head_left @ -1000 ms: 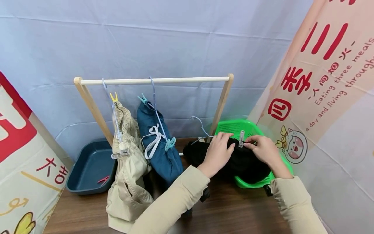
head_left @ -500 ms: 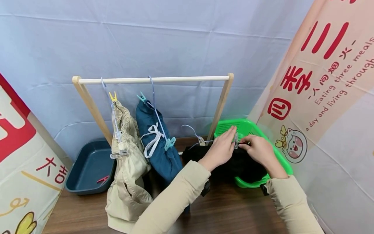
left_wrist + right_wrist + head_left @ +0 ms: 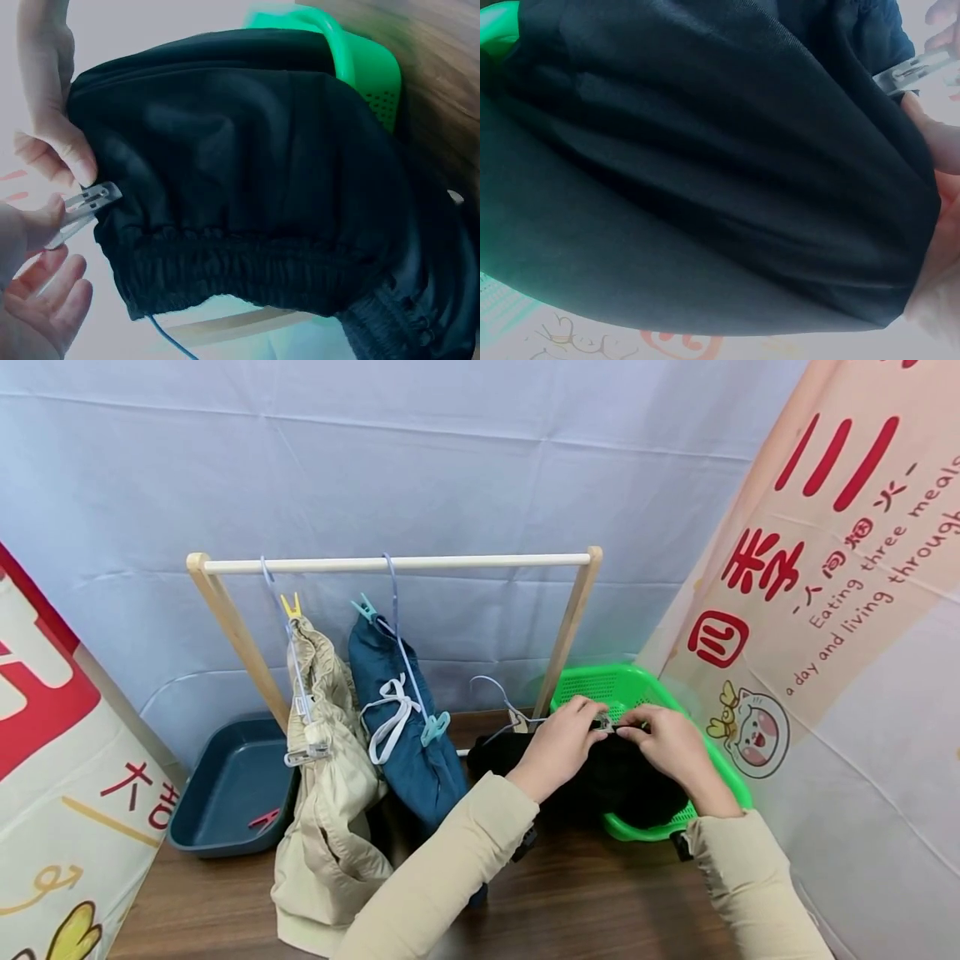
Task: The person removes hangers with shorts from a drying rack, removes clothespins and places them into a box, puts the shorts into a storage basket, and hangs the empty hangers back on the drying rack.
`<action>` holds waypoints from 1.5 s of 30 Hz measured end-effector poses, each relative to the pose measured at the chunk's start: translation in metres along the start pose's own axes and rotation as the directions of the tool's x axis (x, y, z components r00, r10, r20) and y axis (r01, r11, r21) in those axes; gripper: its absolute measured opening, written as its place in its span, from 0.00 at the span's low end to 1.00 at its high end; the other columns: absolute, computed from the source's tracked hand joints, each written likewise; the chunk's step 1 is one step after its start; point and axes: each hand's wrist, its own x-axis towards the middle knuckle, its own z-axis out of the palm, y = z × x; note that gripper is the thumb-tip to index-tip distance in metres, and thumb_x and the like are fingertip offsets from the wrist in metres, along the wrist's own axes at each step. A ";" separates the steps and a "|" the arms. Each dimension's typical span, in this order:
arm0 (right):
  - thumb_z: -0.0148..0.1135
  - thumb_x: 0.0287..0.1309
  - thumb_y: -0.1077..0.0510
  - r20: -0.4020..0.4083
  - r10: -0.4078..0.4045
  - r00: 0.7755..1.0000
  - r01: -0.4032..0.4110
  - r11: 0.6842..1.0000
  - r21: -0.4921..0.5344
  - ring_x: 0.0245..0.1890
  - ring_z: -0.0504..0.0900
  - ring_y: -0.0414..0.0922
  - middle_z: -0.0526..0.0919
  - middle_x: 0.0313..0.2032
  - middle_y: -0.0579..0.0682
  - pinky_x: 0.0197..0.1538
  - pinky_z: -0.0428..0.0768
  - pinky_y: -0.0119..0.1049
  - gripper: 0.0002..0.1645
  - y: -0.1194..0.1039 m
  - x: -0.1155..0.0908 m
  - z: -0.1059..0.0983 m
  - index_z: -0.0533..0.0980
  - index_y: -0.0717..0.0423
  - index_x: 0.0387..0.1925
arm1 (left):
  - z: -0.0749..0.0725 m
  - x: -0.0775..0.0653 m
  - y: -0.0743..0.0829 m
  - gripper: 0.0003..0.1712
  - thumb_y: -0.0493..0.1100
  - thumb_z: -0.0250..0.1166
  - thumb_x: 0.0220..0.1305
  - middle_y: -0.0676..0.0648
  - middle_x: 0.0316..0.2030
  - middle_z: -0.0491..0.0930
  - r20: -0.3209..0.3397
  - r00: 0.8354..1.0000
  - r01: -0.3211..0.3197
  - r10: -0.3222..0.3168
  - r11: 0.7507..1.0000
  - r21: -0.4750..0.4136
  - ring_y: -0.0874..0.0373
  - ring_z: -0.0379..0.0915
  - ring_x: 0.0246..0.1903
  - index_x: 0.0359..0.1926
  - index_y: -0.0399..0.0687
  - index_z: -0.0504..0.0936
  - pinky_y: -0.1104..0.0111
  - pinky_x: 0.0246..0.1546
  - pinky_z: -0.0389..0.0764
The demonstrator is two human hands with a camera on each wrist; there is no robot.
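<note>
Black trousers [image 3: 247, 157] with a gathered elastic waistband lie bunched over the front of the green basket in the head view. At their edge, my left hand [image 3: 558, 747] pinches a clear plastic clothespin [image 3: 94, 201] between thumb and fingers, its tip on the black fabric. Just to the right, my right hand [image 3: 669, 750] pinches the cloth edge beside the clothespin's tip. A pale blue wire hanger [image 3: 504, 693] sticks up behind the left hand, its lower part hidden by the trousers.
A wooden rack with a white rail [image 3: 465, 562] holds beige trousers [image 3: 330, 827] and blue trousers [image 3: 408, 718] on hangers with clothespins. The green basket [image 3: 723, 777] stands right. A dark blue basin [image 3: 225, 793] with a red clothespin [image 3: 264, 819] is left.
The clothespin stood upright between my hands; my left hand has moved onto it and now grips it, tilted lower. The hanger has shifted left, and my right hand slightly left.
</note>
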 end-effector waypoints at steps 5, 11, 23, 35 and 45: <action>0.62 0.60 0.60 0.006 0.009 1.000 -0.009 1.000 0.011 0.34 0.81 0.54 0.84 0.38 0.61 0.37 0.77 0.49 0.07 0.000 0.000 -0.002 0.83 0.61 0.35 | 0.001 -0.003 -0.003 0.18 0.47 0.57 0.68 0.53 0.51 0.79 -0.041 0.999 0.014 -0.014 1.000 -0.008 0.61 0.77 0.49 0.57 0.52 0.75 0.76 0.46 0.78; 0.64 0.59 0.60 0.006 0.018 1.000 -0.018 1.000 0.017 0.27 0.77 0.48 0.84 0.33 0.57 0.31 0.73 0.40 0.05 -0.001 0.001 -0.001 0.82 0.58 0.32 | 0.005 -0.007 -0.008 0.12 0.44 0.58 0.68 0.53 0.45 0.80 -0.116 0.993 -0.025 0.028 0.999 0.030 0.62 0.79 0.44 0.50 0.51 0.77 0.78 0.41 0.78; 0.60 0.62 0.61 -0.018 0.034 0.999 -0.032 0.997 0.075 0.35 0.80 0.57 0.84 0.37 0.61 0.41 0.76 0.53 0.07 0.017 -0.004 -0.003 0.81 0.60 0.35 | 0.006 -0.008 -0.019 0.07 0.39 0.57 0.67 0.49 0.42 0.81 -0.198 0.971 0.082 -0.137 0.961 -0.263 0.60 0.81 0.43 0.45 0.47 0.78 0.78 0.40 0.79; 0.58 0.64 0.60 -0.196 0.097 0.976 -0.069 0.986 0.149 0.38 0.79 0.54 0.84 0.40 0.62 0.42 0.76 0.47 0.10 0.046 -0.019 -0.002 0.82 0.62 0.40 | 0.001 -0.007 -0.015 0.19 0.46 0.53 0.71 0.45 0.52 0.75 -0.141 0.934 0.223 -0.328 0.844 -0.487 0.56 0.78 0.45 0.59 0.46 0.71 0.74 0.38 0.78; 0.57 0.66 0.54 -0.237 0.330 0.914 -0.232 0.902 0.364 0.32 0.63 0.13 0.69 0.27 0.15 0.38 0.66 0.20 0.20 0.078 -0.032 -0.003 0.80 0.70 0.43 | -0.011 -0.008 -0.014 0.21 0.45 0.57 0.69 0.44 0.56 0.73 -0.166 0.891 0.220 -0.422 0.722 -0.656 0.53 0.77 0.47 0.61 0.46 0.70 0.71 0.43 0.79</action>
